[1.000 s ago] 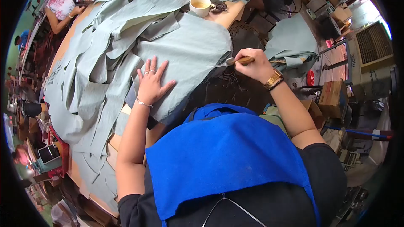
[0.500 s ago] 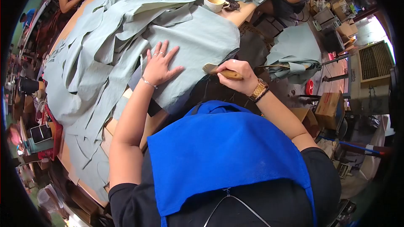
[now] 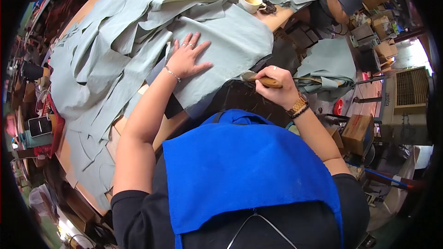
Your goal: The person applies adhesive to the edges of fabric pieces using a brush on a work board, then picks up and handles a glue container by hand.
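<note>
though still flat on sheet [image 3: 235, 39], left hand [image 3: 186, 61] farther from tool [image 3: 270, 83] in right hand's [image 3: 284, 89] grasp

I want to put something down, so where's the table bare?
Bare table shows in small patches: beside the cup, and flanking the left forearm, between sheets and apron. The middle is crowded with overlapping sheets, the left hand flat on one, the right hand holding a tool at its edge.
</note>
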A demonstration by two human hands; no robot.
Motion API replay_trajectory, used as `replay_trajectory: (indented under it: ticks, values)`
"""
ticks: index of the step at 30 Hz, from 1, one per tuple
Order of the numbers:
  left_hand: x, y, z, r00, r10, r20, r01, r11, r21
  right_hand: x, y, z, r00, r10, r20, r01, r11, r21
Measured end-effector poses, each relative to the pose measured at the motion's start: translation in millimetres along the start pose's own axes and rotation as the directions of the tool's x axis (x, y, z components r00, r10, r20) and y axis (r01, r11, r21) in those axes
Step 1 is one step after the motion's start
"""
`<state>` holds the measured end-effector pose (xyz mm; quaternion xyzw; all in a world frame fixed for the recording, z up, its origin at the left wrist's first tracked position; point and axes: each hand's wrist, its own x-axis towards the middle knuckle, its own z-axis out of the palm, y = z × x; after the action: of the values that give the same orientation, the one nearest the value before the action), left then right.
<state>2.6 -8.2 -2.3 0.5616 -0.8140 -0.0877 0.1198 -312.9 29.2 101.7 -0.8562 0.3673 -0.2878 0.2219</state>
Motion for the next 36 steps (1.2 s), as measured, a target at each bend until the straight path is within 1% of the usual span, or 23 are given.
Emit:
replay_trajectory:
  ticks: [2, 4, 5, 8, 10, 12, 14, 15, 18, 19, 20, 22, 24, 26, 28, 29, 32, 33, 34, 35, 36]
  values:
    - [4, 0, -1, 1.000, 0.018, -0.003, -0.018, 1.000, -0.002, 8, -14, 11, 0.996, -0.062, -0.058, 0.069, 0.989, 0.127]
    - [9, 1, -3, 1.000, 0.028, 0.000, -0.028, 1.000, 0.001, 15, -20, 30, 0.989, -0.144, -0.025, 0.147, 0.975, 0.168]
    - [10, 0, -4, 0.999, 0.032, 0.004, -0.032, 0.999, 0.003, 13, -18, 34, 0.990, -0.128, 0.065, 0.117, 0.982, 0.150]
    - [16, -2, -3, 0.999, 0.047, 0.025, -0.047, 0.999, 0.006, 6, -7, 12, 0.990, -0.083, 0.116, 0.079, 0.996, 0.038]
    - [20, -4, 0, 0.998, 0.064, 0.015, -0.064, 0.998, 0.011, 8, -7, 5, 0.995, -0.068, 0.068, 0.070, 0.997, -0.022]
    - [26, -7, 2, 0.996, 0.090, 0.011, -0.090, 0.996, 0.022, 17, -15, 14, 0.989, -0.148, 0.016, 0.146, 0.983, 0.113]
    - [32, -7, -1, 0.994, 0.107, 0.018, -0.107, 0.994, 0.021, 23, -17, 33, 0.979, -0.194, 0.067, 0.179, 0.967, 0.180]
    - [34, -8, -2, 0.993, 0.114, 0.024, -0.115, 0.993, 0.021, 22, -16, 36, 0.973, -0.174, 0.152, 0.148, 0.974, 0.171]
    - [44, -12, 1, 0.981, 0.193, 0.016, -0.194, 0.980, 0.035, 18, -7, 18, 0.968, -0.164, 0.189, 0.138, 0.980, 0.141]
    - [46, -13, 2, 0.978, 0.209, 0.002, -0.209, 0.977, 0.031, 18, -6, 10, 0.972, -0.130, 0.197, 0.115, 0.989, 0.088]
    - [49, -13, 4, 0.977, 0.212, 0.005, -0.212, 0.977, 0.032, 19, -6, 6, 0.974, -0.135, 0.182, 0.136, 0.991, 0.007]
    - [56, -15, 5, 0.974, 0.226, 0.011, -0.227, 0.973, 0.039, 24, -10, 13, 0.980, -0.170, 0.107, 0.157, 0.980, 0.124]
    - [63, -19, 7, 0.967, 0.255, -0.001, -0.254, 0.965, 0.059, 31, -20, 29, 0.972, -0.193, 0.134, 0.164, 0.966, 0.201]
    - [68, -20, 7, 0.962, 0.273, 0.013, -0.273, 0.959, 0.070, 28, -13, 37, 0.958, -0.196, 0.207, 0.154, 0.967, 0.203]
    - [71, -20, 8, 0.958, 0.285, 0.018, -0.286, 0.956, 0.067, 24, -7, 23, 0.947, -0.172, 0.270, 0.122, 0.973, 0.195]
    - [72, -20, 8, 0.956, 0.291, 0.018, -0.292, 0.954, 0.065, 24, -6, 12, 0.941, -0.144, 0.307, 0.102, 0.983, 0.151]
    - [75, -20, 8, 0.956, 0.293, 0.009, -0.293, 0.955, 0.053, 28, -11, 9, 0.959, -0.189, 0.210, 0.158, 0.975, 0.157]
    - [76, -20, 8, 0.954, 0.301, 0.013, -0.301, 0.953, 0.037, 31, -14, 17, 0.962, -0.225, 0.156, 0.188, 0.958, 0.218]
    - [75, -20, 9, 0.951, 0.307, 0.014, -0.308, 0.951, 0.024, 32, -16, 28, 0.952, -0.273, 0.142, 0.233, 0.941, 0.247]
    - [76, -21, 6, 0.950, 0.313, 0.012, -0.313, 0.950, 0.018, 31, -13, 37, 0.932, -0.304, 0.199, 0.248, 0.933, 0.261]
    - [74, -17, -1, 0.964, 0.261, 0.054, -0.262, 0.965, 0.017, 30, -9, 45, 0.906, -0.343, 0.248, 0.274, 0.922, 0.273]
